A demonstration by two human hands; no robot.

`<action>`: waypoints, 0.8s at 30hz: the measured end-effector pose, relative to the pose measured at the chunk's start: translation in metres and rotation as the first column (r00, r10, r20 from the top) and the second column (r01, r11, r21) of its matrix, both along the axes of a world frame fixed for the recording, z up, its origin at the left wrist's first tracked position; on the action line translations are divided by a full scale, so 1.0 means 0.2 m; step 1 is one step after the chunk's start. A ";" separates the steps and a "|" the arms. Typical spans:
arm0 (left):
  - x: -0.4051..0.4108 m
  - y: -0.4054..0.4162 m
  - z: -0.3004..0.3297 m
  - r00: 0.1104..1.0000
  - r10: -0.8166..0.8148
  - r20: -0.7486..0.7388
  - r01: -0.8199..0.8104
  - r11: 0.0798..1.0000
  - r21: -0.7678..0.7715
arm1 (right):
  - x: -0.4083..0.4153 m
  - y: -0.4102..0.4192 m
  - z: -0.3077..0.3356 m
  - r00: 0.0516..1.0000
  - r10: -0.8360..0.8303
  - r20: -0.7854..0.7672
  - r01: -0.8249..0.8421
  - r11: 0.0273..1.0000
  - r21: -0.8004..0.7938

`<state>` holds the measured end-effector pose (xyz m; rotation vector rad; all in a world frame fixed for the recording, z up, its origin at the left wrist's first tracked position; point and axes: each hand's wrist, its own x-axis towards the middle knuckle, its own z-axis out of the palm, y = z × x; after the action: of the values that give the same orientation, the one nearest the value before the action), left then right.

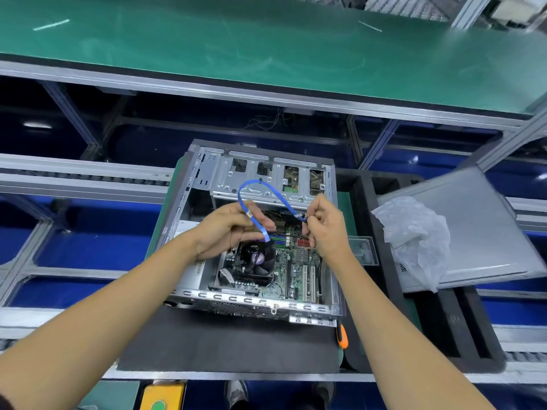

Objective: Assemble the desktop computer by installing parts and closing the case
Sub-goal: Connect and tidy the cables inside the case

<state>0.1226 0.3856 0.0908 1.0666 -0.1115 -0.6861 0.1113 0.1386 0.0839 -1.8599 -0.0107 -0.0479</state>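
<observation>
An open desktop case (204,295) lies on a dark mat, its motherboard (299,261) and black CPU fan (256,258) exposed. A blue flat data cable (268,186) arches above the silver drive cage (254,176). My left hand (228,229) grips one stretch of the cable, whose free blue end hangs down over the fan. My right hand (324,226) pinches the cable's other end, with its dark connector, above the board. The grey side panel (479,232) lies off to the right.
A crumpled clear plastic bag (414,235) lies on the side panel. An orange-handled screwdriver (342,337) sits by the case's front right corner. A black foam tray (438,327) stands right of the case. A green conveyor belt (266,48) runs behind.
</observation>
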 end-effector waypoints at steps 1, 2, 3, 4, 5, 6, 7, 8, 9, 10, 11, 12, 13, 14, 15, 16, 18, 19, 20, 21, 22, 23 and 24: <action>0.01 0.01 0.00 1.000 0.005 -0.009 -0.005 1.000 -0.015 | 0.00 0.00 0.00 1.000 -0.006 0.002 0.006 1.000 -0.003; 0.01 0.02 0.01 1.000 -0.001 -0.020 0.000 1.000 -0.022 | 0.00 0.00 0.00 1.000 -0.008 0.005 0.008 1.000 -0.007; 0.01 0.02 0.01 1.000 -0.010 -0.025 0.009 1.000 -0.016 | 0.00 0.00 -0.01 1.000 -0.008 0.008 0.008 1.000 -0.010; 0.01 0.03 0.01 1.000 -0.014 -0.025 0.014 1.000 -0.003 | 0.01 0.00 0.00 1.000 -0.009 0.012 0.010 1.000 -0.011; 0.00 0.02 0.01 1.000 -0.005 0.002 0.005 0.999 0.038 | 0.01 0.00 0.00 1.000 -0.015 0.017 0.015 1.000 -0.013; -0.01 0.01 0.01 0.998 0.023 0.060 -0.030 0.993 0.117 | 0.01 0.01 0.00 0.999 -0.024 0.022 0.024 1.000 -0.012; -0.02 -0.01 0.01 0.985 0.071 0.155 -0.104 0.970 0.221 | 0.01 0.01 -0.01 0.999 -0.034 0.027 0.034 0.999 -0.010; -0.03 -0.03 0.01 0.955 0.125 0.271 -0.209 0.928 0.309 | 0.01 0.00 -0.01 0.999 -0.042 0.028 0.043 0.999 -0.007; -0.05 -0.04 0.00 0.911 0.162 0.379 -0.309 0.878 0.367 | 0.02 0.00 -0.01 0.998 -0.051 0.022 0.051 0.999 -0.005; -0.06 -0.05 -0.01 0.871 0.180 0.458 -0.380 0.837 0.394 | 0.02 0.00 -0.02 0.998 -0.057 0.014 0.057 0.998 -0.003; -0.08 -0.06 -0.01 0.836 0.168 0.522 -0.422 0.805 0.417 | 0.02 0.00 -0.02 0.998 -0.061 0.006 0.061 0.998 -0.002; -0.10 -0.06 -0.01 0.805 0.132 0.579 -0.448 0.776 0.445 | 0.02 -0.01 -0.02 0.998 -0.066 0.001 0.066 0.998 -0.001; -0.11 -0.06 -0.01 0.769 0.061 0.637 -0.468 0.732 0.495 | 0.02 0.00 -0.02 0.997 -0.071 0.000 0.071 0.997 -0.002; -0.12 -0.06 -0.01 0.739 -0.016 0.674 -0.474 0.698 0.537 | 0.02 0.00 -0.02 0.997 -0.078 0.004 0.078 0.997 -0.005; -0.12 -0.06 0.00 0.729 -0.082 0.679 -0.462 0.673 0.577 | 0.03 0.00 -0.02 0.996 -0.091 0.010 0.091 0.996 -0.007; -0.13 -0.06 0.00 0.745 -0.138 0.653 -0.417 0.668 0.617 | 0.03 0.00 -0.02 0.994 -0.107 0.013 0.107 0.994 -0.007; -0.13 -0.05 0.00 0.775 -0.299 0.556 -0.270 0.639 0.720 | 0.03 -0.01 -0.03 0.990 -0.138 0.008 0.138 0.990 -0.007; -0.14 -0.04 0.01 0.775 -0.391 0.496 -0.180 0.615 0.767 | 0.03 -0.01 -0.04 0.989 -0.146 0.006 0.146 0.989 -0.011; -0.14 -0.02 0.00 0.760 -0.473 0.446 -0.101 0.591 0.800 | 0.04 -0.02 -0.04 0.989 -0.149 0.008 0.149 0.989 -0.018; -0.13 0.00 0.00 0.729 -0.548 0.410 -0.049 0.555 0.830 | 0.04 -0.02 -0.04 0.989 -0.149 0.012 0.149 0.989 -0.021; -0.14 0.01 0.00 0.695 -0.601 0.394 -0.022 0.531 0.847 | 0.04 -0.02 -0.04 0.989 -0.150 0.017 0.150 0.988 -0.020; -0.14 0.01 0.00 0.680 -0.623 0.387 -0.014 0.516 0.857 | 0.04 -0.02 -0.03 0.988 -0.151 0.019 0.152 0.988 -0.016; -0.15 0.02 0.00 0.672 -0.618 0.407 -0.034 0.524 0.851 | 0.04 -0.01 -0.03 0.988 -0.152 0.016 0.152 0.988 -0.012</action>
<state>0.0935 0.3887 0.0913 2.2563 -0.7251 -0.6427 0.1184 0.1357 0.0786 -1.8702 0.1201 -0.1681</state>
